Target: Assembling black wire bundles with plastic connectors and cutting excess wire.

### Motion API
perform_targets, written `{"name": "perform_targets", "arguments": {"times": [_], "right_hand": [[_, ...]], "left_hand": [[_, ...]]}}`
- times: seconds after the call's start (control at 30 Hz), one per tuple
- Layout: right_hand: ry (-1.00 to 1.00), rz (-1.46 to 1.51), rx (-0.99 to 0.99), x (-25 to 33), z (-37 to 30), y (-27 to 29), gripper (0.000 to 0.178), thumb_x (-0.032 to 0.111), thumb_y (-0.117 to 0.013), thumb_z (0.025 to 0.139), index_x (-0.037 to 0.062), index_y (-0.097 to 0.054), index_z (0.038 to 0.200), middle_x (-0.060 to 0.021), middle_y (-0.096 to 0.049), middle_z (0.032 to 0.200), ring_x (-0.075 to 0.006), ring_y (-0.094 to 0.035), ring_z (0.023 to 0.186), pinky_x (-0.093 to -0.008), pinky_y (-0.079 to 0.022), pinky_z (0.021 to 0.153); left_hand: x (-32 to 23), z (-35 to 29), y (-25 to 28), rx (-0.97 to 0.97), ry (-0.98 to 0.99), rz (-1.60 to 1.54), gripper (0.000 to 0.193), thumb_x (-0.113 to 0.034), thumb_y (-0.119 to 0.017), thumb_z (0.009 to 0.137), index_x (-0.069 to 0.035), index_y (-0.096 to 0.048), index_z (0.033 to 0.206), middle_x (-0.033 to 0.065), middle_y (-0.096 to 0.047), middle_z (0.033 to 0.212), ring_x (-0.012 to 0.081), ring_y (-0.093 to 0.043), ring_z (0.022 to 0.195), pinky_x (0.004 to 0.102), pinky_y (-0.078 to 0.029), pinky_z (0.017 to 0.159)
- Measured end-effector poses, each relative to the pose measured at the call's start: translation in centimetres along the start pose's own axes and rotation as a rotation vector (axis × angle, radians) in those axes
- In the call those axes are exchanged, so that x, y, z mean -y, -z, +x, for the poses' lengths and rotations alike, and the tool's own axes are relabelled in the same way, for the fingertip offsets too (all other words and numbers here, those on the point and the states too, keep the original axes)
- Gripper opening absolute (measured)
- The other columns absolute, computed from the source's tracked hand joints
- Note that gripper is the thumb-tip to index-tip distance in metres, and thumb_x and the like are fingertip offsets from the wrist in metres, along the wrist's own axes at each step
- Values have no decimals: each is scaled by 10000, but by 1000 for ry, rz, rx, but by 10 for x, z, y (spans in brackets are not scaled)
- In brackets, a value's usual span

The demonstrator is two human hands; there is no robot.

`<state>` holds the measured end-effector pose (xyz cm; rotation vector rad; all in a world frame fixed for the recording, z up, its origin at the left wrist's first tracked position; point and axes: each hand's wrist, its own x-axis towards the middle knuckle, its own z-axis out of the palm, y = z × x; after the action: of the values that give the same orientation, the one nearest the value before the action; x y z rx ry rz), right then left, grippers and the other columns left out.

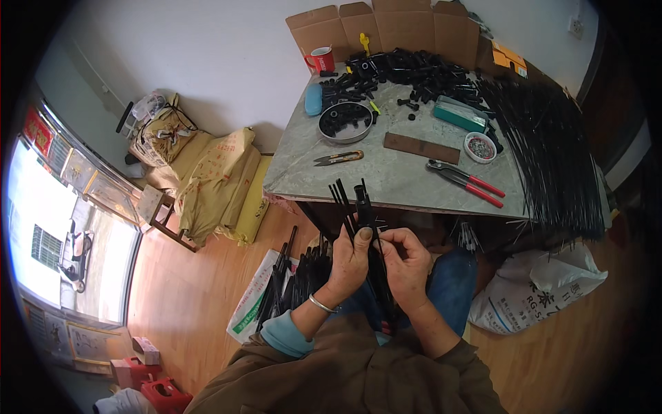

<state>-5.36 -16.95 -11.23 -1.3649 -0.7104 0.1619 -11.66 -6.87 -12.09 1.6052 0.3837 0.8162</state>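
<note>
A bundle of thin black rods around a thicker black tube, much like an umbrella frame [380, 281], stands nearly upright before me over my lap. My left hand [350, 261] is closed around its upper part, thumb pressed on the front, with several rod ends rising above the fingers. On the other side my right hand [407, 261] has thumb and fingers pinched together against the bundle. Whatever small part sits between those fingertips is too small to make out. The bundle's lower end runs down between my forearms.
Ahead stands a grey table [386, 179] bearing black plastic parts [434, 72], a round metal dish [346, 123], thread snips [339, 158], red-handled pliers [469, 185] and long black rods [552, 152]. More black rods [303, 276] stand at left; a white sack [531, 290] is at right.
</note>
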Motion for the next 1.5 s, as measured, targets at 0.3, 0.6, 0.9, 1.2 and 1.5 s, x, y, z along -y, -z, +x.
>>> {"name": "perform_targets", "arguments": {"times": [0.3,0.6,0.9,1.2,1.5], "right_hand": [[-160,73,41,13,11,13,82,22,-624,867,-5,-617,944,7,-632,855,-53,-557,774,-193,-464,703],[-123,139,41,0,10,10,107,44,-627,874,17,-565,957,4,-568,907,-62,-525,856,-199,-442,777],[-214,453,68,-10,9,7,188,72,-651,873,47,-509,993,-6,-522,1007,-70,-500,914,-209,-412,848],[-250,566,46,-7,8,2,243,81,-631,892,47,-488,1086,-16,-534,1049,-82,-508,942,-218,-409,874],[-375,572,115,-1,10,8,329,115,-617,905,66,-480,1200,12,-555,1060,-46,-518,907,-169,-425,751]], "left_hand": [[-13,0,1,85,14,1,343,-293,-500,975,16,-508,1125,49,-583,981,128,-532,915,265,-436,830],[-18,2,3,192,78,-159,337,-298,-479,985,-6,-511,1151,35,-560,1037,113,-514,960,250,-405,882],[-14,7,7,270,242,-392,339,-291,-498,973,-7,-518,1156,37,-570,1043,124,-531,984,268,-410,903],[-18,10,6,305,285,-598,348,-269,-499,973,5,-536,1184,46,-584,1095,121,-535,1021,268,-397,942],[-30,7,2,316,304,-542,358,-271,-438,997,13,-529,1194,58,-581,1109,134,-533,1039,275,-396,951]]}}
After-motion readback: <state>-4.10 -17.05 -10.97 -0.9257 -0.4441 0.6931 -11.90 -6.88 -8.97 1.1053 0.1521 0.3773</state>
